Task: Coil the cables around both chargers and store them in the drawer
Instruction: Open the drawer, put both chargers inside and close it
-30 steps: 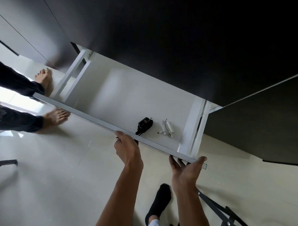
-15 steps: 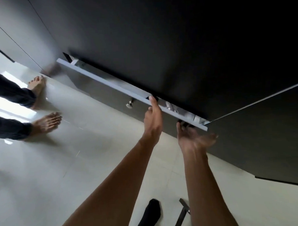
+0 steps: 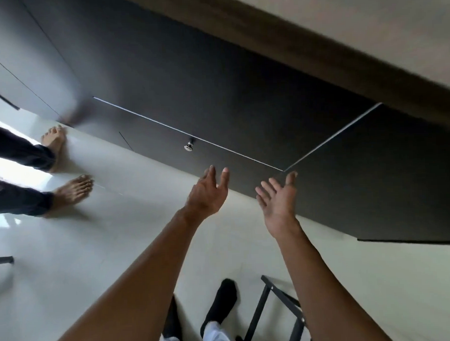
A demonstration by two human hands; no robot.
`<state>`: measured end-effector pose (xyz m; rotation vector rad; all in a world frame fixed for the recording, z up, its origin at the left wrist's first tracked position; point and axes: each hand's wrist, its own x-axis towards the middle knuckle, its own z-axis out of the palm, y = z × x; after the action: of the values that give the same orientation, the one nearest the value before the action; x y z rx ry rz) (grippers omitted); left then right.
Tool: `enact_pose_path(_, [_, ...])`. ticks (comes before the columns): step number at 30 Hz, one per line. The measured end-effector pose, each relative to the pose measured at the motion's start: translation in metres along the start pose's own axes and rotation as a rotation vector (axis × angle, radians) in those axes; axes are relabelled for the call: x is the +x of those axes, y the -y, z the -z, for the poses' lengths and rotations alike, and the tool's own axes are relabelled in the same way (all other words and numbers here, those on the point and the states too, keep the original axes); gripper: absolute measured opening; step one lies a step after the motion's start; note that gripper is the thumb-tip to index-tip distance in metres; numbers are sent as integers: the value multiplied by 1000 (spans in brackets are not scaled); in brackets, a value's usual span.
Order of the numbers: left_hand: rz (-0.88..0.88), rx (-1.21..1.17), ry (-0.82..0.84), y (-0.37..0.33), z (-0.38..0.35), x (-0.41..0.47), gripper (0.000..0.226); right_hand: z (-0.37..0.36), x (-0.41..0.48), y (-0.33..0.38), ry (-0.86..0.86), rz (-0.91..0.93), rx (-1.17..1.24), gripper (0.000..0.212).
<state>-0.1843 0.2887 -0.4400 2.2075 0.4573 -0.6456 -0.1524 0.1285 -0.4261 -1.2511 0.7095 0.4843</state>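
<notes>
The drawer is seen shut, its dark front level with the cabinet and only a thin pale seam left along its top edge. Neither charger can be seen; both are judged to lie inside the shut drawer, though this cannot be confirmed from the view. The left hand is held just short of the drawer front with fingers spread and nothing in it. The right hand is held beside it, palm up, fingers apart, likewise empty. Neither is touching the panel.

The closing step is judged to be as good as done. To finish it well, the seam should be checked for an even line from end to end. If any gap is found, a flat palm should be pressed near the round metal knob, with fingertips kept away from the seam.

Another person's bare feet are planted on the pale floor near the drawer's left end. A black metal frame stands close behind on the right and could be caught when stepping back
</notes>
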Motion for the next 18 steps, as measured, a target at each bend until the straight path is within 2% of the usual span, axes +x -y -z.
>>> enact_pose_path(6, [-122, 384, -89, -11, 49, -136, 71, -1, -136, 17, -57, 178, -541, 61])
enact_pose_path(8, [-167, 497, -136, -24, 68, -172, 71, 2, -179, 25, -57, 253, -692, 60])
enact_pose_path(12, [-274, 565, -202, -63, 100, -234, 79, 13, -253, 54, -62, 407, -900, 68])
enact_pose_path(15, [-365, 565, -272, -89, 114, -251, 77, 20, -276, 75, -88, 580, -1077, 69])
enact_pose_path(18, [-443, 561, -362, -114, 117, -264, 75, 37, -294, 95, -102, 725, -1123, 71])
